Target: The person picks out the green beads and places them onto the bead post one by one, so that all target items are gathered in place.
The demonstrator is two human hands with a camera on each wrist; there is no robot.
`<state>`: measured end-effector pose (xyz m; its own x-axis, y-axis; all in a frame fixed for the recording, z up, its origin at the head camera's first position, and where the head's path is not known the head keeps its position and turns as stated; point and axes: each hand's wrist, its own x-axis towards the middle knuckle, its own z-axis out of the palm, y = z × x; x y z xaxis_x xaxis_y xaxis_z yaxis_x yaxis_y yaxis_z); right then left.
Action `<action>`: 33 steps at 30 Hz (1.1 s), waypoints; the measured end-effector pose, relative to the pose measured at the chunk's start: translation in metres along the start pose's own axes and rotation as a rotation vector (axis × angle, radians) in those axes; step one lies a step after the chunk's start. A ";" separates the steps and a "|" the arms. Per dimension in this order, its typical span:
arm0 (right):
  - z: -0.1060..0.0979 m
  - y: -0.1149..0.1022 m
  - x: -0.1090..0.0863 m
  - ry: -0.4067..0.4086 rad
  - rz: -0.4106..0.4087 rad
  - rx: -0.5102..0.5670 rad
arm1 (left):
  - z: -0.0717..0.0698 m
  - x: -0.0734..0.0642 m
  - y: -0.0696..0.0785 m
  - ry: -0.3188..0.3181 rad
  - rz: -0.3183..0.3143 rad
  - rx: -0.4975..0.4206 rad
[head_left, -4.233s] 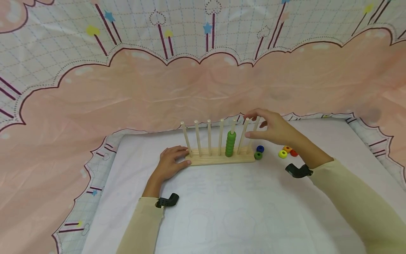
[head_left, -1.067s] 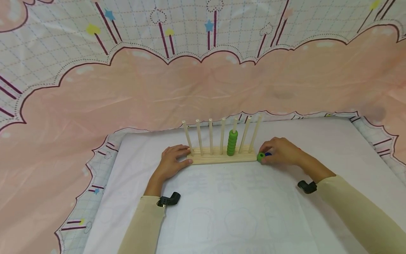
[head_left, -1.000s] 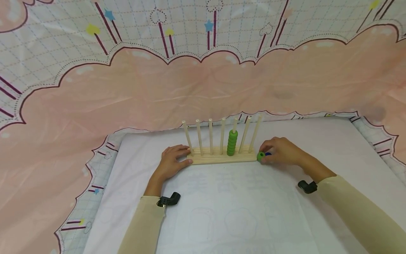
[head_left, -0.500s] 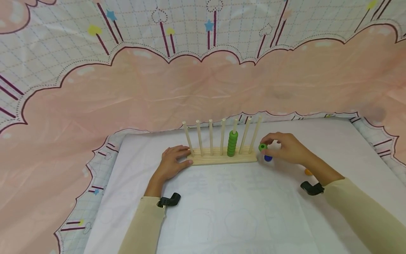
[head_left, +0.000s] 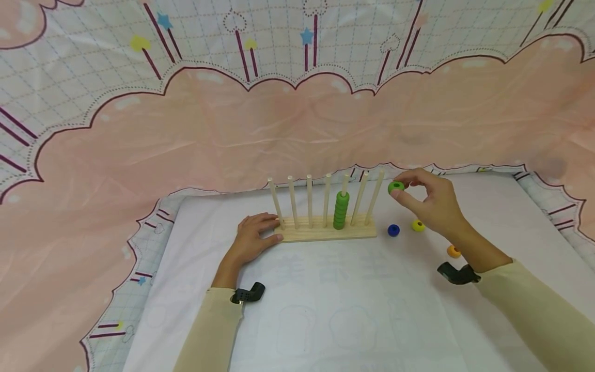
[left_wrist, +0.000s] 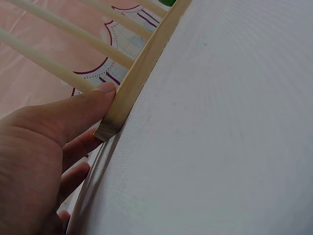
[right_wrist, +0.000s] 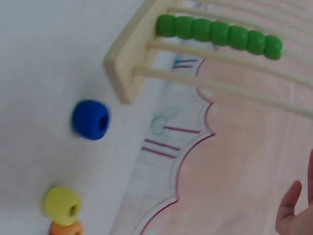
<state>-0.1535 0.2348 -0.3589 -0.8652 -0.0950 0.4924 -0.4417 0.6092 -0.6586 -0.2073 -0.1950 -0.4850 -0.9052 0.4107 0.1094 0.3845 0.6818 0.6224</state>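
Observation:
A wooden peg stand (head_left: 325,235) has a row of upright pegs on a flat base. A stack of green beads (head_left: 341,211) fills most of one peg, third from the right. My left hand (head_left: 251,233) holds the base's left end, thumb (left_wrist: 100,95) along its front edge and fingers behind. Raised right of the rightmost peg, near peg-top height, my right hand (head_left: 434,199) pinches a green bead (head_left: 396,187) between thumb and forefinger. Only a bit of that hand shows in the right wrist view, where the held bead is out of sight.
Right of the stand, a blue bead (head_left: 393,230), a yellow bead (head_left: 418,226) and an orange bead (head_left: 453,251) lie on the white cloth (head_left: 325,294). A patterned peach curtain (head_left: 232,134) hangs behind the stand.
My right hand, earlier at the right pegs, has gone down to the loose green bead, gripped it and lifted it up. The blue and yellow beads now show beneath it. My left hand stays put.

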 end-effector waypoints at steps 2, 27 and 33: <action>0.001 -0.006 0.003 0.046 -0.021 0.016 | -0.001 0.001 0.000 -0.003 0.002 -0.003; 0.033 -0.053 0.037 0.047 -0.118 0.055 | -0.009 0.013 -0.009 -0.050 0.017 0.011; 0.045 -0.057 0.046 0.013 -0.118 0.071 | -0.010 0.016 -0.012 -0.059 0.033 0.007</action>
<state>-0.1789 0.1608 -0.3246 -0.8031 -0.1523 0.5761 -0.5565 0.5371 -0.6339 -0.2284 -0.2025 -0.4824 -0.8797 0.4681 0.0837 0.4155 0.6711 0.6140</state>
